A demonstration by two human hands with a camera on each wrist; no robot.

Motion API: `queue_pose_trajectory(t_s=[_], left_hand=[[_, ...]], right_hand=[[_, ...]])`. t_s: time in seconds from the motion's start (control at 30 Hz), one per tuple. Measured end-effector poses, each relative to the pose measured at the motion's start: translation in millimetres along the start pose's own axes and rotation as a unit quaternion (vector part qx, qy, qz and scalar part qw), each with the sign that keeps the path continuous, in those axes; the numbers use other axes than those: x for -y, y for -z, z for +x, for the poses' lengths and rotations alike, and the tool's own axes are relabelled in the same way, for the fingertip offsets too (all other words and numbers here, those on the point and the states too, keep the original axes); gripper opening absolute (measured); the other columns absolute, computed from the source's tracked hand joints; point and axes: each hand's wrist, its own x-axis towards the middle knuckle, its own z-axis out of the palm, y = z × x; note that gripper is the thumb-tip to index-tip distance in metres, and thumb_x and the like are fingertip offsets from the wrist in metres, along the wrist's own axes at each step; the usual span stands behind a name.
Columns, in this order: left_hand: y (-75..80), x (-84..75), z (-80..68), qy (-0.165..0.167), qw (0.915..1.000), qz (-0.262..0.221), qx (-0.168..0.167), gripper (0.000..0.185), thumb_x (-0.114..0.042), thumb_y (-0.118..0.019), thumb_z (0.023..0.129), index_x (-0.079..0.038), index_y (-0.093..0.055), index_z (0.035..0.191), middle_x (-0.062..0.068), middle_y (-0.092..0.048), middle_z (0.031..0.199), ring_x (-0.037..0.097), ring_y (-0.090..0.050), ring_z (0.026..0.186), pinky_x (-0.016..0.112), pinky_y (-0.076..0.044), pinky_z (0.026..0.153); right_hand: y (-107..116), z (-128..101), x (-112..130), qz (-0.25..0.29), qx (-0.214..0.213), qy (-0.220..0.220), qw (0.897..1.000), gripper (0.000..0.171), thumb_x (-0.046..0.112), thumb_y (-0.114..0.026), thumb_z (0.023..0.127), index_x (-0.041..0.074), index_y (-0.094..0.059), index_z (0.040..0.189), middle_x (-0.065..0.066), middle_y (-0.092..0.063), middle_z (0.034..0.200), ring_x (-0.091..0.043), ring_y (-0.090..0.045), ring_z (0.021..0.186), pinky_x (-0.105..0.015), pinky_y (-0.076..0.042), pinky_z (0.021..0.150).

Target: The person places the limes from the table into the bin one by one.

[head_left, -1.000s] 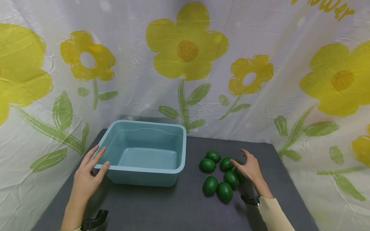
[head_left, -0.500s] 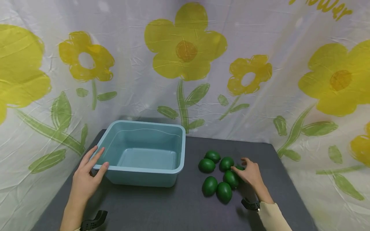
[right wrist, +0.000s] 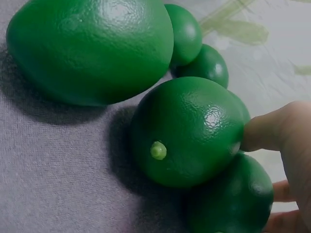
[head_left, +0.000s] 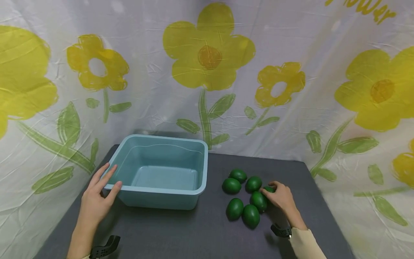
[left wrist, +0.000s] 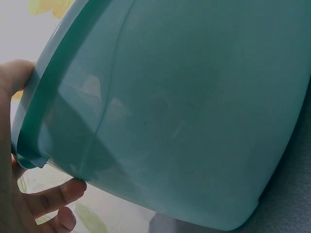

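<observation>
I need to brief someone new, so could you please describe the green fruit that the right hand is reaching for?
On the dark grey table, right of the light blue tub, lies a cluster of glossy green fruits. The one meant sits at the cluster's right edge. Unlike its neighbours, it is mostly covered by the right hand, whose fingers curl over it.

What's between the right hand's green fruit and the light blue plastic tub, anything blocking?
Several other green fruits lie on the dark grey table between the right hand, which grips a glossy green fruit, and the light blue plastic tub. The tub's near-side wall also stands in the path. The left hand rests on the tub's far corner.
</observation>
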Motion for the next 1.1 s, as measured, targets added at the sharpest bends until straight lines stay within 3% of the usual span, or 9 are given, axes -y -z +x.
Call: queue_pose_trajectory(t_s=[0.3, 0.57, 0.7, 0.93, 1.1], left_hand=[[-0.2, -0.3, 1.9, 0.004, 1.0, 0.005, -0.001, 0.061, -0.023, -0.074, 0.1, -0.02, -0.055, 0.157, 0.011, -0.041, 0.168, 0.054, -0.044, 0.144, 0.073, -0.04, 0.092], [-0.3, -0.4, 2.4, 0.005, 1.0, 0.006, -0.003, 0.061, -0.022, -0.074, 0.099, -0.02, -0.055, 0.157, 0.011, -0.041, 0.168, 0.054, -0.046, 0.143, 0.069, -0.042, 0.088], [0.3, -0.7, 2.8, 0.007, 1.0, 0.006, -0.002, 0.06, -0.023, -0.074, 0.1, -0.019, -0.055, 0.157, 0.011, -0.041, 0.168, 0.053, -0.045, 0.144, 0.071, -0.041, 0.09], [0.5, -1.2, 2.0, 0.008, 0.9999, 0.009, 0.0, 0.061, -0.025, -0.073, 0.101, -0.021, -0.054, 0.158, 0.012, -0.041, 0.167, 0.054, -0.045, 0.144, 0.071, -0.042, 0.089], [0.1, -0.6, 1.6, 0.009, 0.9999, 0.008, 0.0, 0.06, -0.024, -0.073, 0.101, -0.022, -0.054, 0.158, 0.011, -0.041, 0.168, 0.053, -0.044, 0.145, 0.072, -0.041, 0.09]], right_hand=[[11.2, 1.5, 0.2, -0.046, 0.043, -0.035, 0.997, 0.075, 0.054, -0.072, 0.094, -0.013, -0.065, 0.128, -0.036, -0.067, 0.12, -0.039, -0.07, 0.09, -0.054, -0.057, 0.076], [14.8, 2.2, 1.9, -0.063, 0.054, -0.037, 0.996, 0.06, 0.057, -0.072, 0.094, -0.002, -0.069, 0.106, -0.014, -0.065, 0.086, -0.026, -0.058, 0.071, -0.039, -0.044, 0.062], [13.8, 2.8, 0.8, -0.066, 0.05, -0.027, 0.996, 0.057, 0.057, -0.073, 0.093, 0.001, -0.07, 0.101, -0.012, -0.064, 0.084, -0.024, -0.057, 0.07, -0.037, -0.043, 0.061], [11.9, 2.6, -3.4, -0.059, 0.04, -0.019, 0.997, 0.067, 0.056, -0.073, 0.093, -0.006, -0.071, 0.117, -0.023, -0.072, 0.102, -0.026, -0.064, 0.075, -0.042, -0.051, 0.064], [10.5, 2.8, -5.3, -0.043, 0.017, -0.018, 0.999, 0.072, 0.057, -0.073, 0.093, -0.009, -0.068, 0.121, -0.023, -0.071, 0.097, -0.027, -0.065, 0.072, -0.043, -0.052, 0.062]])
